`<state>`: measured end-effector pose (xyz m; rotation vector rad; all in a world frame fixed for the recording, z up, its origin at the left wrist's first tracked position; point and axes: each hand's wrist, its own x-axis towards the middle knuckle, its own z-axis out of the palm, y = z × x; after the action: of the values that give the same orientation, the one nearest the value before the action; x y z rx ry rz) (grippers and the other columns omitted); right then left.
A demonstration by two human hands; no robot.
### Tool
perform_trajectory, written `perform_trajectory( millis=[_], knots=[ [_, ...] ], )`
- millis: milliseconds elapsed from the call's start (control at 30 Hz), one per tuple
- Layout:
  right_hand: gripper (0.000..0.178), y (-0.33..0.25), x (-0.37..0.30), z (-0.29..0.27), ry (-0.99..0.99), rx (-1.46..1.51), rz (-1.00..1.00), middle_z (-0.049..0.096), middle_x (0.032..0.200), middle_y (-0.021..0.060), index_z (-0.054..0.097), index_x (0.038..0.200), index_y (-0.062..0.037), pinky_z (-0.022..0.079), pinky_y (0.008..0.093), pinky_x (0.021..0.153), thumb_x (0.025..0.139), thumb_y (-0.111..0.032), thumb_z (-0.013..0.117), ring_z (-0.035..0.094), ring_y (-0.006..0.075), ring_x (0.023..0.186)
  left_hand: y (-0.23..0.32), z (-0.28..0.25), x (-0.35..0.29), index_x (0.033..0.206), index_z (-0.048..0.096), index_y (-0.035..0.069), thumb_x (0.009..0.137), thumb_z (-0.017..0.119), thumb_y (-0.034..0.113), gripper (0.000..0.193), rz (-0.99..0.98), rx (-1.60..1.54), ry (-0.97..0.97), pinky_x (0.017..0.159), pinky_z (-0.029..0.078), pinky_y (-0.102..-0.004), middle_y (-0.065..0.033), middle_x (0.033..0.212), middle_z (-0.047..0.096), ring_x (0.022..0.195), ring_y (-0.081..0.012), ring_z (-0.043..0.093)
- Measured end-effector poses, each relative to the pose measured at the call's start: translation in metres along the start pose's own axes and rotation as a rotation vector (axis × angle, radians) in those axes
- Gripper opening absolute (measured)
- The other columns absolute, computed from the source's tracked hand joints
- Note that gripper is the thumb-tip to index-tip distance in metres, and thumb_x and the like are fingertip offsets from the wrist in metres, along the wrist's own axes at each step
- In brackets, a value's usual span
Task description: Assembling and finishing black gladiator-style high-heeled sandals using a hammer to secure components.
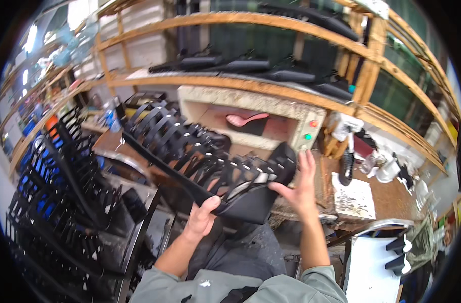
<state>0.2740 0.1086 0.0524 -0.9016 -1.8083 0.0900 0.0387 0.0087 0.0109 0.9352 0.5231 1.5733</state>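
Observation:
A tall black strappy sandal (250, 203) with a thick sole lies across the space in front of me, its caged shaft (165, 132) stretching to the upper left. My left hand (202, 218) grips it low, thumb on top near the sole and the other fingers hidden beneath. On the other side, my right hand (302, 188) has its fingers spread upward. Its thumb tip reaches the sandal's side near the toe end, and whether it presses there I cannot tell.
A cream box-like machine (250, 103) with red and green buttons stands beyond, a pink-and-black insole (248, 120) inside it. Wooden shelves (230, 81) hold black shoe parts above. Many black strappy sandals (64, 202) crowd the left. Speckled paper (352, 196) lies right; a white board (373, 270) stands nearer.

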Motion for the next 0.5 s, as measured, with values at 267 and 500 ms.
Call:
perform_trajectory(
  millis=[267,500],
  knots=[
    [0.068,-0.039,-0.038,0.025,0.063,-0.341,-0.418,0.044,0.132,0.0258,0.043,0.13,0.0015,0.034,0.0541,0.103,0.072,-0.021,0.069,0.041,0.0429,0.126,-0.008,0.069,0.014,0.136,0.036,0.005,0.087,0.056,0.009,0.053,0.249,-0.131,0.17,0.101,0.04,-0.0396,-0.009,0.129,0.048,0.118,-0.0205,0.048],
    [0.048,-0.016,0.057,-0.037,0.266,-0.418,-0.736,0.051,0.124,0.0264,0.045,0.123,0.0052,0.043,0.0514,0.097,0.08,-0.014,0.053,0.051,0.0424,0.115,0.055,0.046,0.021,0.142,0.026,0.01,0.074,0.065,0.062,0.094,0.429,-0.154,-0.218,0.105,0.036,-0.0514,-0.0135,0.138,0.042,0.126,-0.0319,0.045]
  ],
)
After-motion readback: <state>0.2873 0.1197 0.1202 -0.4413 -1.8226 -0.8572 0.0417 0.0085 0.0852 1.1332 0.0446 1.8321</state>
